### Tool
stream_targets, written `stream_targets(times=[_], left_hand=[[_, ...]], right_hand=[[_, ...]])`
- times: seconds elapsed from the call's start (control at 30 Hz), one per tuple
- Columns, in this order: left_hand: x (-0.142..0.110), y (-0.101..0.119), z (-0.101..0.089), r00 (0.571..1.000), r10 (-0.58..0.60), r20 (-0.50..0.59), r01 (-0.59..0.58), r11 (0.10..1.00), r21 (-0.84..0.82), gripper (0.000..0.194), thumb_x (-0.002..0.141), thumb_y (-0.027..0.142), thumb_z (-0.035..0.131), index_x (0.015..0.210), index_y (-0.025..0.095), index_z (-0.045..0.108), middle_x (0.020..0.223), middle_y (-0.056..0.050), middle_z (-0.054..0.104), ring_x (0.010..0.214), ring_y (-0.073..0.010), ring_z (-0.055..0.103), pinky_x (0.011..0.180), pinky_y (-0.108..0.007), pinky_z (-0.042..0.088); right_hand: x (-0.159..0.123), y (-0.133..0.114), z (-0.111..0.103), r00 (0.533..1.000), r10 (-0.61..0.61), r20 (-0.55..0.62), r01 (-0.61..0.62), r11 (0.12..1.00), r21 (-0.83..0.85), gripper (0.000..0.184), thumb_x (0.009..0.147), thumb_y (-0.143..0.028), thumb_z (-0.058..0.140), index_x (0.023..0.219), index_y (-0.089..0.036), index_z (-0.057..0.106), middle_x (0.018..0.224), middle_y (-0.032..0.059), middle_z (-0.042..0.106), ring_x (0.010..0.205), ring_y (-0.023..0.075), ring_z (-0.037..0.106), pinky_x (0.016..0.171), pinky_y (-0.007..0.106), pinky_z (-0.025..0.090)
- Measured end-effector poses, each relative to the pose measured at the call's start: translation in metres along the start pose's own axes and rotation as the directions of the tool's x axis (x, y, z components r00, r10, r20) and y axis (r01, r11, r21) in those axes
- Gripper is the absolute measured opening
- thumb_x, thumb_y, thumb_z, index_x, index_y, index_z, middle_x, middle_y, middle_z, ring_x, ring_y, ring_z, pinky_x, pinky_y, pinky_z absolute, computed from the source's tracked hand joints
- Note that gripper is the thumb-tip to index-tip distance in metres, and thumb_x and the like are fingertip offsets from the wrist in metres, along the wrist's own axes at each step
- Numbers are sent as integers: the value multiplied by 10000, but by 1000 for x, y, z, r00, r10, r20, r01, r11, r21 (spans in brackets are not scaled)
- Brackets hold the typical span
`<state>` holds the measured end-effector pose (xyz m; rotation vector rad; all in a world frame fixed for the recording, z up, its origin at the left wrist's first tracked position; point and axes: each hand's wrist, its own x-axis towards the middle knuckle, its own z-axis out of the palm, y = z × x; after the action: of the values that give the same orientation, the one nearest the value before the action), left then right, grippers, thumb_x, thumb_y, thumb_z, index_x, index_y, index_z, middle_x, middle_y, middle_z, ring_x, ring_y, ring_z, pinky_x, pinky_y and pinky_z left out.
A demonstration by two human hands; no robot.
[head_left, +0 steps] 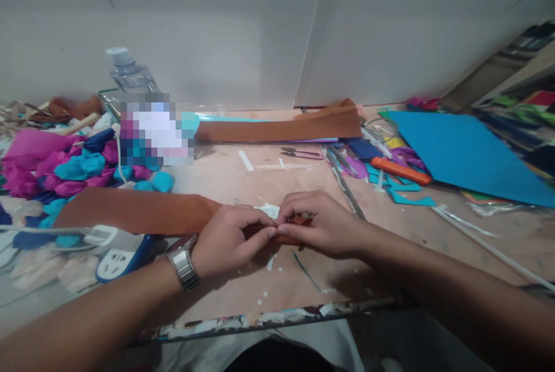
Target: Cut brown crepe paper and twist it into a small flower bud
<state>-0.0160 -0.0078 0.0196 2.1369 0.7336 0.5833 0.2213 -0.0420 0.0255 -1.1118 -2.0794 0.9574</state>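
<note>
A long brown leather-like strip [143,210] runs from the left side of the table to my hands. My left hand [236,237], with a metal watch [184,262] on its wrist, pinches the strip between thumb and forefinger. Right against it, my right hand [323,224] pinches the same strip near its end. The fingertips of both hands meet over the table, and the folded brown end shows under the right fingers. Exactly how the edge is folded between the fingertips is hidden.
Pink and blue crumpled pieces [80,164] and a power socket [117,262] lie left. Behind are a bottle [132,74], another brown strip [277,129] and thread snips [303,154]. An orange cutter [401,171] and a blue sheet [468,152] lie right. A wall [217,30] stands behind.
</note>
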Motion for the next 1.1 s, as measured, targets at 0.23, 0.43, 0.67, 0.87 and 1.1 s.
stream_targets(times=[0.23, 0.43, 0.67, 0.87, 1.1], left_hand=[[1, 2, 0, 999, 19, -28, -19, 1000, 2, 212, 970, 289, 622, 873, 201, 788, 784, -12, 765, 696, -129, 663, 680, -255, 491], [0, 0, -1, 997, -37, -63, 39, 999, 28, 228, 946, 289, 614, 820, 185, 773, 741, -16, 740, 670, -135, 639, 654, -258, 475], [3, -7, -4, 983, -129, -130, 135, 990, 38, 260, 953, 307, 591, 747, 166, 665, 653, 18, 644, 608, -110, 541, 589, -235, 407], [3, -4, -6, 997, -64, -50, 63, 998, -29, 255, 995, 341, 567, 859, 171, 699, 731, 12, 681, 666, -117, 583, 641, -233, 441], [1, -3, -1, 998, 19, 53, -23, 996, 84, 201, 949, 299, 622, 869, 175, 759, 738, -19, 719, 657, -140, 618, 639, -257, 448]], right_hand=[[0, 0, 0, 999, -37, 28, 37, 999, 3, 132, 945, -296, 708, 880, -182, 722, 855, 27, 718, 796, 150, 652, 729, 284, 497], [-1, 0, -1, 999, -10, 34, 10, 1000, -10, 159, 953, -324, 691, 879, -185, 718, 841, 20, 715, 781, 144, 638, 721, 282, 481], [2, 4, -4, 998, 60, -30, -58, 997, 43, 114, 907, -276, 695, 858, -175, 717, 816, 14, 686, 728, 131, 600, 657, 257, 450], [1, 4, -3, 994, 88, -58, -82, 992, 91, 132, 911, -281, 694, 848, -166, 718, 819, 16, 688, 742, 129, 609, 686, 253, 464], [0, 2, 2, 998, 42, -36, -40, 999, 34, 104, 925, -269, 702, 890, -175, 729, 858, 18, 715, 778, 136, 639, 721, 265, 486]])
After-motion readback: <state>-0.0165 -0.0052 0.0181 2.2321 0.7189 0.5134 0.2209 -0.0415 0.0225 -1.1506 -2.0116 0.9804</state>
